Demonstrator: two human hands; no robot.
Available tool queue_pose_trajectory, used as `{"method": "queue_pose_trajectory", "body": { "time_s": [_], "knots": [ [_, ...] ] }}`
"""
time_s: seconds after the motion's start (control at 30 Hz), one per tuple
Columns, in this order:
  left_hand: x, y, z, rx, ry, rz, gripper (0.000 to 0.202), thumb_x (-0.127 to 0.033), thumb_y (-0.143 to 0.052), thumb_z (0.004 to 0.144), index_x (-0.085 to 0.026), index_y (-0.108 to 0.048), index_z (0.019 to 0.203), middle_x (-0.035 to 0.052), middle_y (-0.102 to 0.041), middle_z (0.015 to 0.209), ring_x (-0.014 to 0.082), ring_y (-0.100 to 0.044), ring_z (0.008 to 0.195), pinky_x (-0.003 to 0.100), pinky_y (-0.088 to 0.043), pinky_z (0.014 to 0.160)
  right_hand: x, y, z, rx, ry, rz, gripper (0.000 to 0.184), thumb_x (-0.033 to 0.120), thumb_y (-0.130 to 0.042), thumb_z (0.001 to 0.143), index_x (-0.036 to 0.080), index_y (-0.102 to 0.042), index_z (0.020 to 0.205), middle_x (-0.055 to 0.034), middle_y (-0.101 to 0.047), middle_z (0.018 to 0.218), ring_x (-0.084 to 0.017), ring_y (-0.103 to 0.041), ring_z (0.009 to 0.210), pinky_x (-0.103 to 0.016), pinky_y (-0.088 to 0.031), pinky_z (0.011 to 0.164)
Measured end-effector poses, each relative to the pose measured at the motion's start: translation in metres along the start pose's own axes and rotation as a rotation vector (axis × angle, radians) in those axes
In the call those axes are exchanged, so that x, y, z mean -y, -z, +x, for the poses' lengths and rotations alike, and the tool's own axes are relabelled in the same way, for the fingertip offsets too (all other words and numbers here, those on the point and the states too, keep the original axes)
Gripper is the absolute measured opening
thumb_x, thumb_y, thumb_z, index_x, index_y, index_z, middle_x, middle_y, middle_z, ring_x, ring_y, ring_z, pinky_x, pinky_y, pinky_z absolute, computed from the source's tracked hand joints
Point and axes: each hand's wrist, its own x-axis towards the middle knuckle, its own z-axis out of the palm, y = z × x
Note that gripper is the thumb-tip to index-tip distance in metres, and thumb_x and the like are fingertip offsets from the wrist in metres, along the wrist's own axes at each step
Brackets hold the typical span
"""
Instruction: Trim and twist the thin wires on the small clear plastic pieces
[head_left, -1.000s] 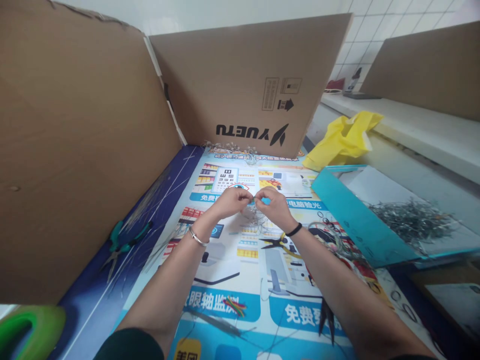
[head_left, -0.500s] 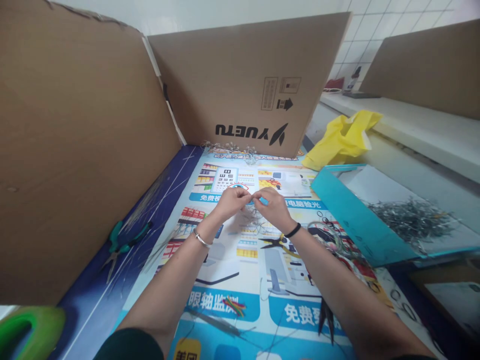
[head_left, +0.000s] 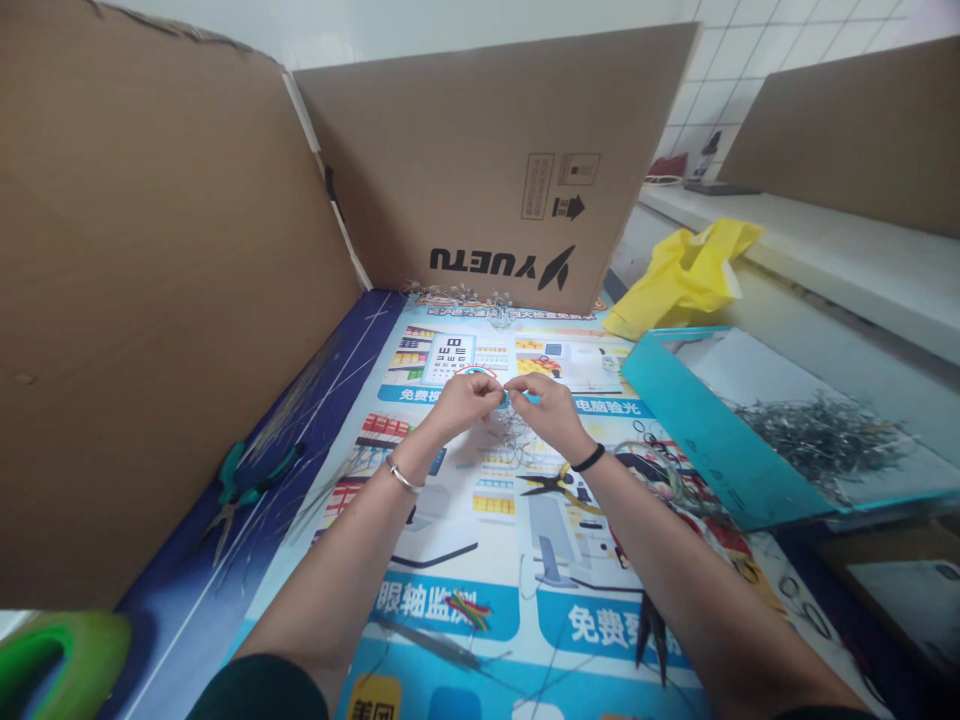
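Note:
My left hand (head_left: pixel 466 403) and my right hand (head_left: pixel 545 410) meet fingertip to fingertip above the printed poster mat (head_left: pixel 480 560). Both are closed in a pinch on a tiny piece between them, too small to name. Under the hands lies a small tangle of thin wire (head_left: pixel 514 440). A silver bangle is on my left wrist and a black band on my right wrist.
Cardboard walls (head_left: pixel 150 300) stand at the left and at the back. Green-handled pliers (head_left: pixel 244 485) lie at the left, yellow-handled pliers (head_left: pixel 559 485) under my right wrist, dark cutters (head_left: pixel 652 630) near my right forearm. A teal tray (head_left: pixel 720 440) holds metal wire scraps (head_left: pixel 821 430); a yellow bag (head_left: pixel 686 270) lies behind it.
The hands have stayed together with only slight finger movement. Nothing else has moved.

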Motion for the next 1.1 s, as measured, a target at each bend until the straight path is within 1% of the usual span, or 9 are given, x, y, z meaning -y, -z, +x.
{"method": "queue_pose_trajectory", "body": {
  "time_s": [0.1, 0.2, 0.43, 0.57, 0.67, 0.8, 1.0, 1.1],
  "knots": [
    [0.001, 0.0, 0.001, 0.003, -0.004, 0.004, 0.012, -0.022, -0.052, 0.069, -0.013, -0.059, 0.066, -0.0038, -0.051, 0.056, 0.0049, -0.048, 0.045, 0.016, -0.039, 0.046, -0.001, 0.001, 0.001, 0.046, 0.002, 0.001, 0.014, 0.018, -0.051, 0.074, 0.021, -0.064, 0.071, -0.0012, -0.067, 0.073, -0.016, -0.061, 0.073, -0.029, -0.046, 0.07],
    [0.003, 0.001, 0.001, 0.001, -0.008, 0.015, 0.012, -0.022, -0.052, 0.069, -0.013, -0.059, 0.066, -0.0038, -0.051, 0.056, 0.0049, -0.048, 0.045, 0.016, -0.038, 0.046, -0.001, 0.002, 0.002, 0.059, 0.004, -0.005, 0.011, 0.018, -0.053, 0.072, 0.021, -0.064, 0.07, -0.001, -0.068, 0.073, -0.016, -0.061, 0.072, -0.028, -0.046, 0.068],
    [-0.003, 0.002, -0.001, 0.001, -0.017, 0.074, 0.012, -0.02, -0.05, 0.069, -0.013, -0.058, 0.063, -0.0042, -0.051, 0.053, 0.0051, -0.049, 0.046, 0.015, -0.038, 0.048, 0.004, 0.004, 0.002, 0.031, 0.057, -0.098, 0.011, 0.015, -0.054, 0.071, 0.02, -0.062, 0.065, -0.002, -0.064, 0.07, -0.017, -0.058, 0.072, -0.03, -0.043, 0.071],
    [-0.007, 0.002, -0.002, 0.004, -0.018, 0.116, 0.013, -0.02, -0.05, 0.069, -0.014, -0.058, 0.062, -0.0041, -0.051, 0.054, 0.0057, -0.051, 0.046, 0.015, -0.038, 0.048, 0.006, 0.003, 0.001, 0.026, 0.097, -0.147, 0.014, 0.013, -0.052, 0.07, 0.02, -0.059, 0.061, -0.0032, -0.062, 0.068, -0.018, -0.056, 0.073, -0.033, -0.041, 0.076],
    [-0.007, 0.002, -0.002, 0.01, -0.025, 0.148, 0.013, -0.02, -0.048, 0.069, -0.014, -0.058, 0.063, -0.0039, -0.052, 0.055, 0.0062, -0.053, 0.047, 0.016, -0.039, 0.049, 0.006, 0.0, -0.001, 0.008, 0.099, -0.159, 0.013, 0.012, -0.052, 0.068, 0.02, -0.057, 0.06, -0.0039, -0.061, 0.068, -0.02, -0.055, 0.076, -0.034, -0.041, 0.078],
    [-0.006, 0.001, -0.002, 0.001, -0.06, 0.222, 0.013, -0.017, -0.047, 0.069, -0.015, -0.059, 0.065, -0.0036, -0.054, 0.057, 0.0074, -0.054, 0.05, 0.018, -0.04, 0.052, 0.006, -0.002, -0.001, -0.01, 0.057, -0.132, 0.012, 0.011, -0.051, 0.065, 0.021, -0.054, 0.059, -0.0024, -0.059, 0.067, -0.019, -0.055, 0.073, -0.033, -0.042, 0.075],
    [-0.011, 0.004, -0.003, -0.055, -0.194, 0.386, 0.013, -0.013, -0.05, 0.068, -0.018, -0.061, 0.065, -0.0007, -0.059, 0.069, 0.0128, -0.053, 0.071, 0.023, -0.04, 0.067, 0.005, -0.001, 0.0, 0.009, -0.051, -0.044, 0.009, 0.014, -0.051, 0.063, 0.021, -0.053, 0.058, -0.0001, -0.061, 0.065, -0.017, -0.057, 0.069, -0.029, -0.044, 0.069],
    [-0.014, 0.007, -0.004, -0.054, -0.24, 0.441, 0.012, -0.012, -0.051, 0.068, -0.018, -0.06, 0.065, -0.0003, -0.059, 0.07, 0.0141, -0.052, 0.075, 0.024, -0.039, 0.07, 0.002, -0.002, 0.0, 0.024, -0.098, -0.008, 0.008, 0.016, -0.051, 0.064, 0.02, -0.055, 0.059, 0.0005, -0.062, 0.065, -0.015, -0.057, 0.067, -0.028, -0.044, 0.066]
  ]
}}
